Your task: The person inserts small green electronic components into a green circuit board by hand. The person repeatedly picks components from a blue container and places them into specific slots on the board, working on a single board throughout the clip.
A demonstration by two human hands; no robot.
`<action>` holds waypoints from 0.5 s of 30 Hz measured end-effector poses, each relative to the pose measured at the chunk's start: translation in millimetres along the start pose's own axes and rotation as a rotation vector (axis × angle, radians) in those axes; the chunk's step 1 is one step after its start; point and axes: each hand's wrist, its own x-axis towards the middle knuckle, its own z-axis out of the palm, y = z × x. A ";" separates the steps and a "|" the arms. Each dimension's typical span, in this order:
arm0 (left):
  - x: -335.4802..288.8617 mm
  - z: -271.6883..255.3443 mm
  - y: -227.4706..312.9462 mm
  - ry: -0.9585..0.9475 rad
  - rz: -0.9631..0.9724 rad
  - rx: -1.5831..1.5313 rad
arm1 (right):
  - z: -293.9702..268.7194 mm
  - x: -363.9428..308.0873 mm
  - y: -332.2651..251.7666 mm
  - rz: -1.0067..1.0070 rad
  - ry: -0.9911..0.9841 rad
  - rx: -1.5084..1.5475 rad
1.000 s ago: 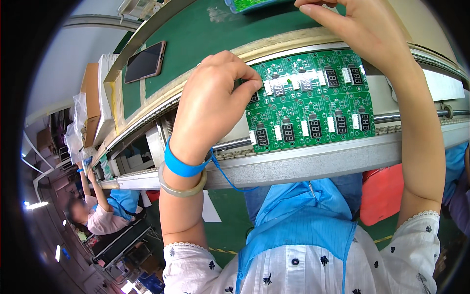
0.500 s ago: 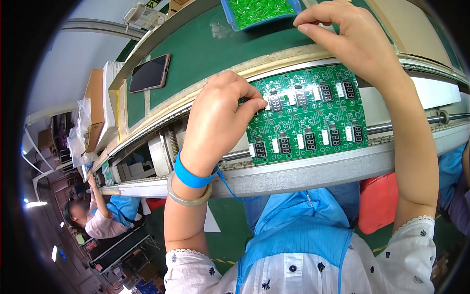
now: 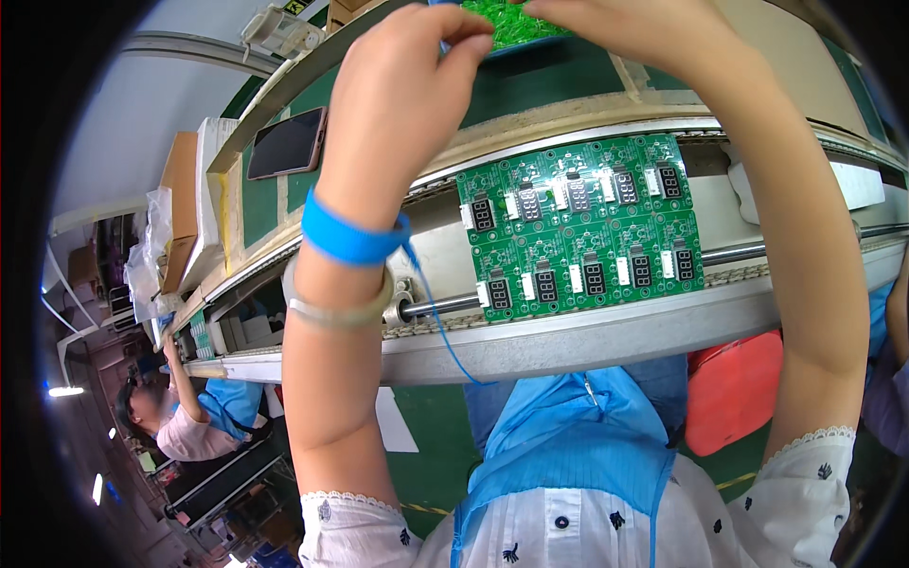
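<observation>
The green circuit board panel (image 3: 582, 227) lies across the conveyor rails in front of me, with two rows of black digit displays and white connectors. My left hand (image 3: 402, 90) is raised beyond the panel, at the near left edge of a blue tray (image 3: 530, 47) of small green parts (image 3: 516, 26). Its thumb and forefinger are pinched together, and whatever lies between them is too small to make out. Over the tray's right side reaches my right hand (image 3: 644, 28), cut off by the top edge, its fingertips blurred. Neither hand touches the panel.
A phone (image 3: 287, 144) rests on the green bench to the left. A metal rail (image 3: 568, 348) runs along the near side, and a blue wrist strap cord (image 3: 437, 317) hangs over it. Far left, another person (image 3: 189, 417) works at the line. A red stool (image 3: 734, 393) stands below.
My left hand has left the panel's upper left corner and moved up to the tray, uncovering a display there. My right hand has shifted left over the green parts. The panel sits slightly further left.
</observation>
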 end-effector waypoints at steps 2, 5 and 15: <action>19.9 10.8 -9.8 0.026 0.092 0.080 | 13.1 6.2 1.9 0.023 0.013 -0.230; 33.2 29.2 -35.6 0.037 0.220 0.279 | 24.1 17.2 -2.9 0.087 -0.065 -0.392; 37.8 35.3 -34.4 0.006 0.121 0.162 | 35.1 15.6 -1.6 0.088 -0.014 -0.432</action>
